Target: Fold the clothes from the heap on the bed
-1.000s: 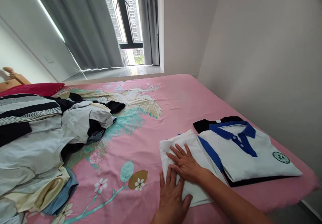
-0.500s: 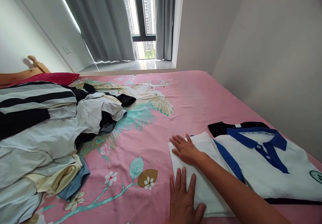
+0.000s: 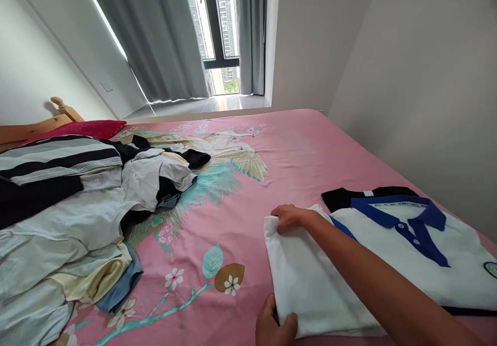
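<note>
Head camera: your right hand (image 3: 289,218) pinches the folded white garment (image 3: 306,278) at its upper-left corner, your left hand (image 3: 275,326) its lower-left — lower right of frame, on the pink bedspread (image 3: 289,154).

A smooth white cloth garment, folded into a flat, roughly four-sided panel (image 3: 306,276), lies mostly to the right of the fingers. Its far left corner is gripped by the curled right hand's fingers (image 3: 275,213), a small flap poking out to their left. Its near left corner sits between thumb and left hand's fingers (image 3: 267,305). Faint creases cross it; its right part is partly hidden.
</note>
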Demonstrator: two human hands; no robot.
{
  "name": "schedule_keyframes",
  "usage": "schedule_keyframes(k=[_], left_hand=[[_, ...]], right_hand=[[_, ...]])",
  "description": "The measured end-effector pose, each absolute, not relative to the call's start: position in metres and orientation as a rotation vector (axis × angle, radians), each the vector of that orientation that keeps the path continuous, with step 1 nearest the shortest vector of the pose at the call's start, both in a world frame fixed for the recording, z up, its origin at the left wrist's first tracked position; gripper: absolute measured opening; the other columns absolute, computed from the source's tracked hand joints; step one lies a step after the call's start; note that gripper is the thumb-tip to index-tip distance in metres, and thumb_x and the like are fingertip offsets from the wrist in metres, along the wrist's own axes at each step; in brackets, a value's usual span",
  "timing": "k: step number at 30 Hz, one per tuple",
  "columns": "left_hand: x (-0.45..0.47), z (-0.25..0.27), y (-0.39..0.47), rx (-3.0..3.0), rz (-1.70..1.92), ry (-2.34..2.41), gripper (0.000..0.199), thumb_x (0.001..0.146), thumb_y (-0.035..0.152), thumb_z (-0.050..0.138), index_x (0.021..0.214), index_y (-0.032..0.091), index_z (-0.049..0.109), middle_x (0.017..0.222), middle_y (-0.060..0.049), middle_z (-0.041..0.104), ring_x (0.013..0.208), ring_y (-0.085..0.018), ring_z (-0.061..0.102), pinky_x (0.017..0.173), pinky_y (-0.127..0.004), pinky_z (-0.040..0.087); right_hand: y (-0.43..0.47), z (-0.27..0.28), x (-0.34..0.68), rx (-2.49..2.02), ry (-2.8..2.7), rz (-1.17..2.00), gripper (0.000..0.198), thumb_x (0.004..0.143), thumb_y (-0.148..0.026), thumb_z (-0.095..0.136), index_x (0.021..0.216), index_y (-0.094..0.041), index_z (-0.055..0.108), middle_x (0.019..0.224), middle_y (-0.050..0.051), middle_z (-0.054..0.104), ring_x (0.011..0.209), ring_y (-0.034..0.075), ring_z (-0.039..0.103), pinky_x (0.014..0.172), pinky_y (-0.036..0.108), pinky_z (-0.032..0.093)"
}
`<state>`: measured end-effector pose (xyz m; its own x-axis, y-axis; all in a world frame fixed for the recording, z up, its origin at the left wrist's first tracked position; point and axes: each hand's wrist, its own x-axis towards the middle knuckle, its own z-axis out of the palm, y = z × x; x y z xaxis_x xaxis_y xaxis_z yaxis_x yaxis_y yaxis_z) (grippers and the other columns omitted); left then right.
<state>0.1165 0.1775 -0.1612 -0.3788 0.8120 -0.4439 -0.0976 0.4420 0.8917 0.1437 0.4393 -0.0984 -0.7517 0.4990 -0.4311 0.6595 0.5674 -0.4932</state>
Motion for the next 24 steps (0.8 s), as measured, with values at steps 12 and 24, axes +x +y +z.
schedule_keyframes(k=[12,24], left_hand=[[-0.026,0.008,0.224,1.208,1.567,1.961,0.022,0.069,0.031,0.065,0.087,0.019,0.068,0.087,0.0,0.069,0.089,-0.019,0.062,0.084,-0.032,0.047],[-0.014,-0.185,0.134,1.816,1.15,2.271,0.047,0.071,0.001,0.043,0.096,0.03,0.071,0.127,-0.004,0.058,0.127,-0.024,0.045,0.099,-0.051,0.045]], right_hand=[[0.452,0.033,0.211,1.033,3.399,-1.434,0.024,0.071,-0.032,0.064,0.089,-0.017,0.063,0.09,0.001,0.063,0.092,0.019,0.055,0.085,0.032,0.044],[0.317,-0.19,0.269,1.133,3.668,-0.835,0.039,0.08,-0.008,0.042,0.101,-0.03,0.066,0.123,0.004,0.052,0.121,0.022,0.043,0.097,0.043,0.043]])
